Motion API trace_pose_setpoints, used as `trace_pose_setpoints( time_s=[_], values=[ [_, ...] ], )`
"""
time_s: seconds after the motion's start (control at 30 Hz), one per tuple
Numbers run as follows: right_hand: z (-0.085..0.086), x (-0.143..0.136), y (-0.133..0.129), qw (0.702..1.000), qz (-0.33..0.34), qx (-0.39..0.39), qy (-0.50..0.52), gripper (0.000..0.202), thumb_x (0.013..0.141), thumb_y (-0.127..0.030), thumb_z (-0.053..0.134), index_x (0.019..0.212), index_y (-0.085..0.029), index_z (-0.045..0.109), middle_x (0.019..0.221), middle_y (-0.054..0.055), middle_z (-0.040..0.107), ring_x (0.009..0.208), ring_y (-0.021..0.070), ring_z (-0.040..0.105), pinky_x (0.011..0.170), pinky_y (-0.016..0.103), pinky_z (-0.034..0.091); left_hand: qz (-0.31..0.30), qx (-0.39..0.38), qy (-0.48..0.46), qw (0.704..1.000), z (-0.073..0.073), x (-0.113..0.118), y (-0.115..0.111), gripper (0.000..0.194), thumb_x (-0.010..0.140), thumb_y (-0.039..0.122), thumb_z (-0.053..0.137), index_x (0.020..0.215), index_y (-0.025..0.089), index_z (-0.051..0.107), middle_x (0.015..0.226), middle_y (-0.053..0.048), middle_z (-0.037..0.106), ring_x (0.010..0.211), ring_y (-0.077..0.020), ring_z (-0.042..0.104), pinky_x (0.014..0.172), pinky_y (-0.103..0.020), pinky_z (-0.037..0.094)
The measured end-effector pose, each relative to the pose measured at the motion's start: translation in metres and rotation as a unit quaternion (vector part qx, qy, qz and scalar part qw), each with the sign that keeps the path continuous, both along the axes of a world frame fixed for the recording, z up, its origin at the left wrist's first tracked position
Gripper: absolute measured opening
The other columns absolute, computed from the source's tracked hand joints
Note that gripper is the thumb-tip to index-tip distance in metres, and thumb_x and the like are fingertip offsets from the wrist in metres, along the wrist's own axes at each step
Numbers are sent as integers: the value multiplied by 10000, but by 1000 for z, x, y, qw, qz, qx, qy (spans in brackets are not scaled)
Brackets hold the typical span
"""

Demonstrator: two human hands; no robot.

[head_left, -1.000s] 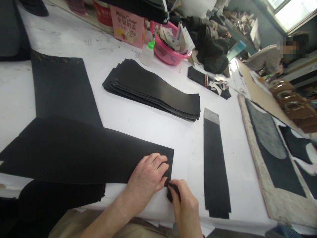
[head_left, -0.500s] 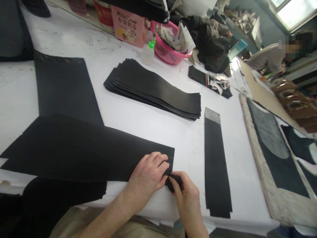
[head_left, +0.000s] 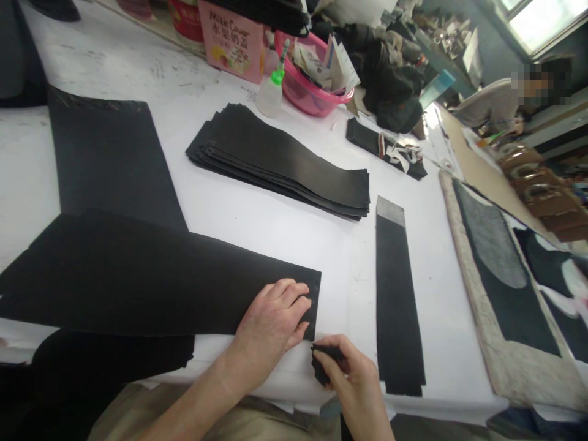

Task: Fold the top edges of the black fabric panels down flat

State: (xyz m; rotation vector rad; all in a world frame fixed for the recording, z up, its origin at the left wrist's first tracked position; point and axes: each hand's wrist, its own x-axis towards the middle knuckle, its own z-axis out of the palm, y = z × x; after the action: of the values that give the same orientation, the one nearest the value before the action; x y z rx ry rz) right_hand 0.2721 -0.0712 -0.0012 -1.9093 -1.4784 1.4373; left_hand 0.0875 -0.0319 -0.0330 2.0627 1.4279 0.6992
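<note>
Right-hand grip [head_left: 351,370] is closed, thumb against fingers, on a small crumpled wad of matte black sheet material [head_left: 321,366], just off the near corner of a long black flat panel [head_left: 138,269]. The left-hand grip [head_left: 271,312] is partly open, its fingers bent and the thumb apart from them, lying on that panel's right end and pressing it down. Small pale marks show along the end, next to the fingertips.

The long panel lies across the near left of the white paper-like surface [head_left: 346,257], meeting a second dark panel [head_left: 110,153] that extends toward the far side. Beyond the hands rests a fanned stack of curved black strips [head_left: 275,159]. To the right, a single black strip with a grey far end [head_left: 399,294] lies lengthwise, apart from the right hand. Behind the stack stand a translucent squeeze bottle with a green collar [head_left: 270,97], a pink plastic basin holding papers [head_left: 316,101] and a pink printed carton [head_left: 232,40]. Another person in a light top [head_left: 487,107] is at the far right.
</note>
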Motion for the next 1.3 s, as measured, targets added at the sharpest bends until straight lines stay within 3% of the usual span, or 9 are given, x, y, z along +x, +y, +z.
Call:
trace_pose_setpoints(
  time_s=[0.27,0.47,0.67,0.77,0.9,1.0,1.07,1.17,1.3],
  values=[
    [1,-3,-1,997,-38,1,64,208,850,-387,647,867,-180,653,685,-5,586,577,109,520,505,182,437,-1,-5,-7,1000,2,-1,-1,262,820,132,640,1060,226,589,1237,-23,582,1174,-238,470,945,-406,418],
    [7,-2,-4,989,-88,27,115,212,837,-381,668,894,-180,635,911,53,645,675,136,578,554,211,463,-4,-13,-28,1000,3,-4,-3,224,850,166,632,1061,229,592,1237,-21,582,1189,-230,465,963,-412,411],
    [4,-2,-8,975,-139,-3,173,264,879,-432,621,896,-175,560,578,-27,576,527,110,534,494,191,424,22,43,-86,995,-3,-7,-6,119,887,189,595,1003,203,620,1145,-62,595,1156,-227,494,966,-404,438],
    [2,-6,-11,974,-140,1,176,275,891,-441,605,870,-180,521,586,-55,530,472,76,479,452,174,390,14,112,-109,988,-4,-10,-8,102,877,172,610,974,198,629,1086,-69,611,1152,-234,509,970,-401,444],
    [1,-13,-14,968,-164,8,191,266,896,-436,595,856,-190,502,591,-77,476,426,58,417,395,166,346,-45,154,-133,978,-6,-10,-15,175,842,218,680,1007,201,623,1059,-66,628,1087,-216,560,928,-333,477],
    [2,-20,-14,960,-188,50,201,237,887,-397,619,850,-184,523,635,-57,513,521,72,483,475,165,402,-104,110,-151,977,-9,-4,-25,397,802,390,726,1126,206,591,970,-41,647,879,-161,632,763,-218,531],
    [2,-24,-15,954,-202,74,208,233,877,-383,637,849,-178,531,697,-30,566,619,87,537,572,176,450,-106,69,-170,977,-9,2,-32,455,818,454,692,1184,219,563,838,4,649,697,-118,634,632,-157,526],
    [2,-27,-16,949,-209,62,228,298,887,-457,606,835,-180,510,628,-44,544,511,73,500,473,168,408,-73,22,-203,976,-4,8,-37,286,899,403,600,1145,258,579,781,40,657,627,-88,638,560,-108,497],
    [6,-25,-21,952,-185,39,240,373,908,-539,538,829,-176,500,544,-63,493,419,60,450,395,154,345,-77,-46,-221,971,9,7,-37,104,926,288,568,1007,259,628,808,45,671,700,-82,658,640,-108,494]
  ],
)
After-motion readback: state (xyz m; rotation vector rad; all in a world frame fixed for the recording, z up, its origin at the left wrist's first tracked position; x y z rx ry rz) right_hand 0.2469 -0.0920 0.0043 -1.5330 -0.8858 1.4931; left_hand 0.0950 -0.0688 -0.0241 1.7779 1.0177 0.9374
